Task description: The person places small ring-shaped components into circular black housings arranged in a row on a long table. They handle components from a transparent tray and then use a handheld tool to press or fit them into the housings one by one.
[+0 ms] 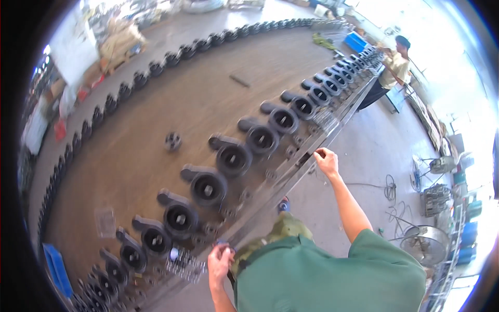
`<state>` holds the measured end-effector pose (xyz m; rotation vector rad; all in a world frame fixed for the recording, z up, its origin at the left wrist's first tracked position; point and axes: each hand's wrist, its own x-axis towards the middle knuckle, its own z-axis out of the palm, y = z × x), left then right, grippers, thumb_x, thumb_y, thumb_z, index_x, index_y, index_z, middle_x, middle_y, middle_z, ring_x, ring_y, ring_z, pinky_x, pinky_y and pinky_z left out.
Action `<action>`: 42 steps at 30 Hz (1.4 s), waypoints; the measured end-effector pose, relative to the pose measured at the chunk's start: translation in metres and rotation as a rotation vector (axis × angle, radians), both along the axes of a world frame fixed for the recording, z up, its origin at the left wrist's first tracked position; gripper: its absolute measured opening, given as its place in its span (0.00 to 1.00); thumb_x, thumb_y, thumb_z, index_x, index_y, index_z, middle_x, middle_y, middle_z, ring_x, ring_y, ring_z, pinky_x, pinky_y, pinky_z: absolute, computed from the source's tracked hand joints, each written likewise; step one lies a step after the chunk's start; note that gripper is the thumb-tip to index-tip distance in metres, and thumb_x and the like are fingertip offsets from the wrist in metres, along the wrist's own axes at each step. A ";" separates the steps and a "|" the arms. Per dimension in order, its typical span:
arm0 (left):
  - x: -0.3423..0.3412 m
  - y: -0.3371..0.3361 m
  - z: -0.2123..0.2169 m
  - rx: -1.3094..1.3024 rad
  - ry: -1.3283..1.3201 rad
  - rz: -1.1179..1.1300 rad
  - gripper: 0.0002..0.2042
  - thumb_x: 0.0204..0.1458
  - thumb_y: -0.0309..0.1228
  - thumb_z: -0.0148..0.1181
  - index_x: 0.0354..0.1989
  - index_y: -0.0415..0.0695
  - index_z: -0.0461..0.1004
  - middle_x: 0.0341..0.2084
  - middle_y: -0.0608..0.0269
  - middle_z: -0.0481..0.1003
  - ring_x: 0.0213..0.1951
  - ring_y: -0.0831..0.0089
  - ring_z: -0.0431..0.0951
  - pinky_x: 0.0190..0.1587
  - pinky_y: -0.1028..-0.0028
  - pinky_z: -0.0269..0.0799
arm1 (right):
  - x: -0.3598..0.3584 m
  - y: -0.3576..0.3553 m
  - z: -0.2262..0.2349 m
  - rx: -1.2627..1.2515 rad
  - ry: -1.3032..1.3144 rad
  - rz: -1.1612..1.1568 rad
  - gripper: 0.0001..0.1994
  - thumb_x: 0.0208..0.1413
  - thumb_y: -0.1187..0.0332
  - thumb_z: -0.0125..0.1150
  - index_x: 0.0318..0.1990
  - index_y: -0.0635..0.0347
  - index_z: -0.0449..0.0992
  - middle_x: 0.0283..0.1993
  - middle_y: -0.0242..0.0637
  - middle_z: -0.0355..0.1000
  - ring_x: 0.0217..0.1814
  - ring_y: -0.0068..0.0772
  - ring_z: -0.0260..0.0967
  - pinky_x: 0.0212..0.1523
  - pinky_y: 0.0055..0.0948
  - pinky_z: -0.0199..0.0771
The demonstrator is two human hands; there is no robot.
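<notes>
Left hand: I am seeing the left hand (219,261) hovering by the near edge of the brown bench (208,109), beside a cluster of small shiny parts (184,266); its thumb and fingers are curling close together, and I cannot tell whether they are clamping the small dark bit (222,242) showing at the tips.
Right hand: I am watching the right hand (327,162) reaching near the bench's metal edge, its fingers bending toward the thumb; I cannot tell whether they are gripping something.
Round castings: A row of dark round castings (208,188), each with a stubby side spout, is running diagonally along the bench's near side, just beyond both hands.
Bench top: A round dark part (172,141) and a short bar (239,80) are lying well apart on the brown surface.
Far edge: A second line of dark parts (140,80) is curving along there.
Co-worker: A person in a pale shirt (396,67) is standing toward the row's far right end, near a blue bin (356,41).
Floor: Loose cables (390,190) are lying to the right.
</notes>
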<state>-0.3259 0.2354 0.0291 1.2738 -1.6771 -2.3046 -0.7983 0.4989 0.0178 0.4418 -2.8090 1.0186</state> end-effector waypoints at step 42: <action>-0.705 0.343 -0.133 -0.821 0.085 0.282 0.25 0.45 0.30 0.70 0.49 0.35 0.67 0.49 0.44 0.66 0.56 0.47 0.64 0.61 0.55 0.59 | -0.425 0.213 -0.102 -1.004 -1.644 0.282 0.13 0.67 0.68 0.55 0.54 0.64 0.72 0.35 0.25 0.71 0.29 0.13 0.66 0.23 0.11 0.64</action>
